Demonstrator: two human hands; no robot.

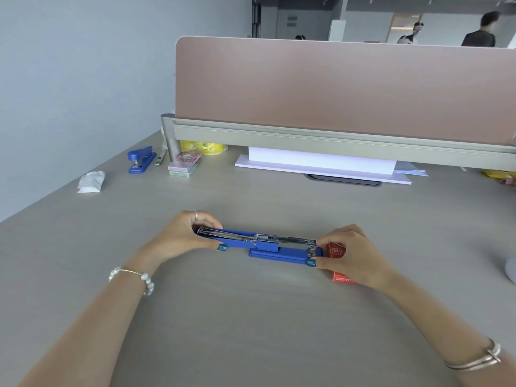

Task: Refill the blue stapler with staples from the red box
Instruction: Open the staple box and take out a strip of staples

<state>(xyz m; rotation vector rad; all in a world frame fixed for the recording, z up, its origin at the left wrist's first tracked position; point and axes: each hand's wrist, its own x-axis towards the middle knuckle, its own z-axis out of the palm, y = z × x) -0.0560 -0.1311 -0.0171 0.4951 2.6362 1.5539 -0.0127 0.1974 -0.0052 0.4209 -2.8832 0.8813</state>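
Desk [251, 317], mid-centre: blue stapler [275, 254] lies swung fully open, flat along the 9–3 line, metal staple channel facing up, blue base under the R half. L hand [181, 236] grips the 9 o'clock end, i.e. the flipped-back top arm: fingers curled over the far side, thumb pressed on the near edge. R hand [353, 254] pinches the 3 o'clock end at the channel's front, thumb on the near corner of the base, fingers bent over the top. Red box [337, 251] sits just at 3 o'clock of the stapler, mostly under the R palm, touching or nearly touching the base; can't tell if it's open. Can't see whether staples sit in the channel. Pearl bracelet [132, 276] on L wrist, silver bangle [474, 361] on R, ring on a L finger. Toward 11 o'clock, well apart: 2nd blue stapler [141, 160], closed, w/ a stack of small boxes [184, 163] just at its 3 o'clock and a crumpled tissue [92, 181] at its 8 o'clock. At 12 o'clock a pink divider [335, 85], w/ white paper stack [321, 163] at its foot.
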